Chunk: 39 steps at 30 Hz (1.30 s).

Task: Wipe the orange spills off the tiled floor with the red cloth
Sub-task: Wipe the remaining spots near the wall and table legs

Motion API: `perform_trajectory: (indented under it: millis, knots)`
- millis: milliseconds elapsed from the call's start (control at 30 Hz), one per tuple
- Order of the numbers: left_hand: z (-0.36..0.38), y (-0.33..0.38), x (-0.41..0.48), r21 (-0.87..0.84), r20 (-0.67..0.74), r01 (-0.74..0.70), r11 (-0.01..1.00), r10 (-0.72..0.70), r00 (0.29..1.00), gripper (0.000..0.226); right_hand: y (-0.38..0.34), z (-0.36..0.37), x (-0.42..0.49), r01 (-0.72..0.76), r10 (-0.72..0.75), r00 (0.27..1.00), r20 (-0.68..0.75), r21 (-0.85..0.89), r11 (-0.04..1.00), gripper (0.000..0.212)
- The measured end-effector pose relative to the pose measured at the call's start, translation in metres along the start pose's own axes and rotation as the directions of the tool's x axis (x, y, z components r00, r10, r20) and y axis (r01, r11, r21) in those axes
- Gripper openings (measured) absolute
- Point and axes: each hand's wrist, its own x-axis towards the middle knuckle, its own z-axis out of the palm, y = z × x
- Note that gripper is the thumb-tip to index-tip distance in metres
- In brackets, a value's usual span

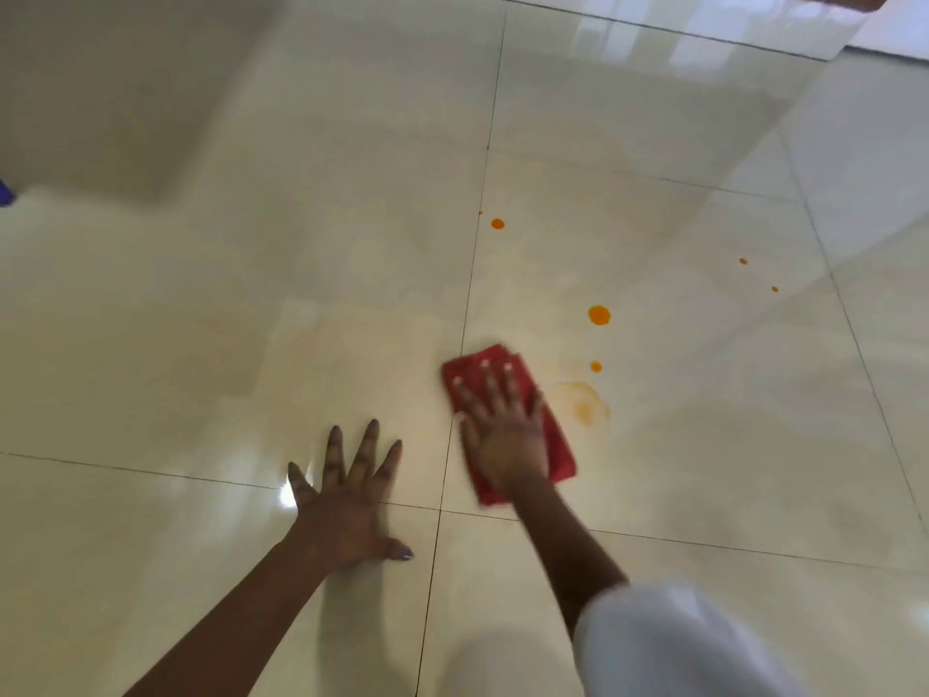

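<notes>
A folded red cloth (558, 445) lies flat on the glossy cream tiled floor (251, 294). My right hand (502, 430) presses on it with fingers straight and spread; the hand is motion-blurred. Just right of the cloth is a pale, smeared orange patch (585, 407). Beyond it sit a small orange drop (595, 366), a larger drop (599, 315) and another drop (497, 223) farther off near a grout line. Two tiny specks (743, 261) lie far right. My left hand (347, 500) rests flat on the floor, fingers spread, left of the cloth.
Dark grout lines (467, 314) cross the floor between my hands. A white-clad knee (663, 646) fills the lower right. A white wall base (900, 32) shows at the top right, and a purple object (6, 191) peeks in at the left edge.
</notes>
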Motion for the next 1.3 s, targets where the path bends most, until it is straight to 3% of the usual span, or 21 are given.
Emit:
perform_trajectory:
  millis: [67,100,200,300,367,433,500,533,667,733,800,933,967,1033,1100,1300]
  knots:
    - [-0.005,0.000,-0.002,0.008,0.011,0.002,1.000,-0.002,1.000,0.123,-0.008,0.012,-0.052,0.136,-0.137,0.990,-0.021,-0.043,0.990,0.048]
    - [-0.009,-0.001,-0.002,0.017,0.018,-0.010,1.000,0.010,1.000,0.122,0.001,0.013,-0.075,0.119,-0.120,0.992,-0.034,-0.032,0.992,0.047]
    - [-0.019,-0.005,-0.004,0.022,0.020,-0.059,0.998,0.059,0.998,0.128,0.061,0.007,-0.080,-0.143,0.144,0.988,-0.053,0.018,0.989,0.049]
    - [-0.031,-0.001,0.004,0.006,0.002,-0.081,0.997,0.081,0.997,0.134,0.093,-0.011,-0.011,-0.411,0.414,0.910,-0.026,0.081,0.908,0.051]
    - [-0.037,0.010,0.014,0.005,-0.024,-0.106,0.994,0.106,0.994,0.120,0.070,-0.017,0.025,-0.351,0.351,0.936,0.017,0.061,0.934,0.051]
    - [-0.043,0.019,0.021,0.026,-0.045,-0.132,0.991,0.133,0.990,0.114,0.025,-0.013,0.023,-0.108,0.107,0.994,0.023,0.050,0.993,0.051]
    - [-0.045,0.025,0.028,0.024,-0.034,-0.146,0.989,0.147,0.989,0.113,0.002,0.000,-0.016,0.121,-0.122,0.992,0.045,0.026,0.992,0.049]
    - [-0.046,0.026,0.031,0.030,-0.030,-0.150,0.988,0.151,0.988,0.114,0.007,0.007,-0.038,0.149,-0.148,0.988,0.034,-0.002,0.989,0.048]
    - [-0.054,0.031,0.047,0.082,-0.083,-0.172,0.982,0.179,0.980,0.117,0.093,-0.008,-0.033,-0.225,0.226,0.972,-0.060,0.022,0.974,0.053]
    - [-0.059,0.037,0.056,0.061,-0.119,-0.187,0.980,0.193,0.974,0.120,0.119,-0.019,0.004,-0.390,0.389,0.921,0.039,0.059,0.919,0.053]
    - [-0.064,0.045,0.065,0.045,-0.140,-0.197,0.979,0.201,0.970,0.123,0.107,-0.023,0.020,-0.324,0.324,0.946,0.020,0.062,0.944,0.052]
    - [-0.078,0.059,0.086,0.035,-0.175,-0.213,0.976,0.216,0.961,0.127,0.080,-0.001,-0.045,-0.006,0.007,0.998,0.059,-0.007,1.000,0.050]
    - [-0.081,0.063,0.091,0.034,-0.178,-0.206,0.978,0.209,0.962,0.128,0.091,0.001,-0.062,-0.029,0.029,0.998,0.059,0.003,1.000,0.050]
    - [-0.090,0.073,0.102,0.027,-0.183,-0.198,0.980,0.199,0.963,0.130,0.119,-0.008,-0.061,-0.245,0.243,0.969,0.034,0.069,0.967,0.053]
    - [-0.096,0.080,0.109,0.022,-0.168,-0.184,0.983,0.185,0.968,0.132,0.137,-0.016,-0.035,-0.358,0.355,0.933,0.058,0.071,0.931,0.062]
    - [-0.107,0.100,0.108,0.093,-0.063,-0.065,0.993,0.072,0.995,0.136,0.148,-0.039,0.002,-0.375,0.328,0.885,0.330,0.089,0.923,0.055]
